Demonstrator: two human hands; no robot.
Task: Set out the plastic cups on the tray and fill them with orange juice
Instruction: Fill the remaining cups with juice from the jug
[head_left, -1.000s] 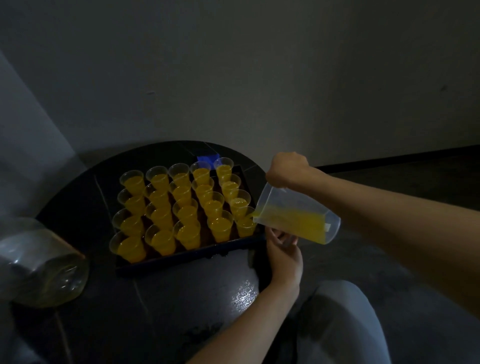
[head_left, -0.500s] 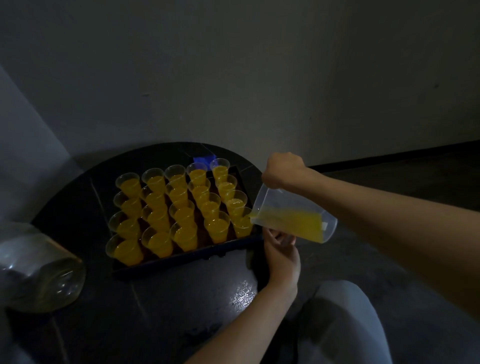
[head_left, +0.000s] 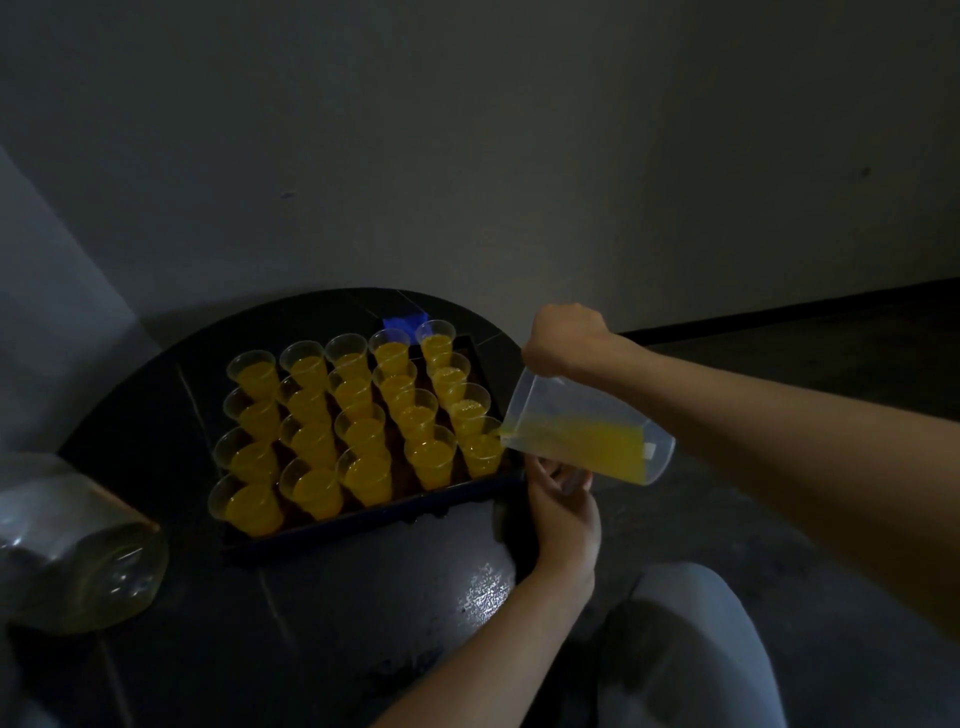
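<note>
A dark tray (head_left: 363, 519) on a round black table holds several clear plastic cups (head_left: 311, 441) filled with orange juice. My right hand (head_left: 563, 340) grips the top of a clear plastic jug (head_left: 587, 436), tilted left with juice inside, its spout over the near right corner cup (head_left: 482, 449). My left hand (head_left: 563, 499) is under the jug by the tray's right corner, fingers touching the jug's underside.
A large clear plastic bottle (head_left: 72, 540) with a little yellowish liquid lies at the table's left edge. A blue object (head_left: 405, 322) sits behind the tray. A grey wall rises behind the table (head_left: 363, 597). My knee in grey trousers (head_left: 691, 649) is at lower right.
The jug stays tilted over the near right corner cup and both hands hold their places. The view has shifted slightly.
</note>
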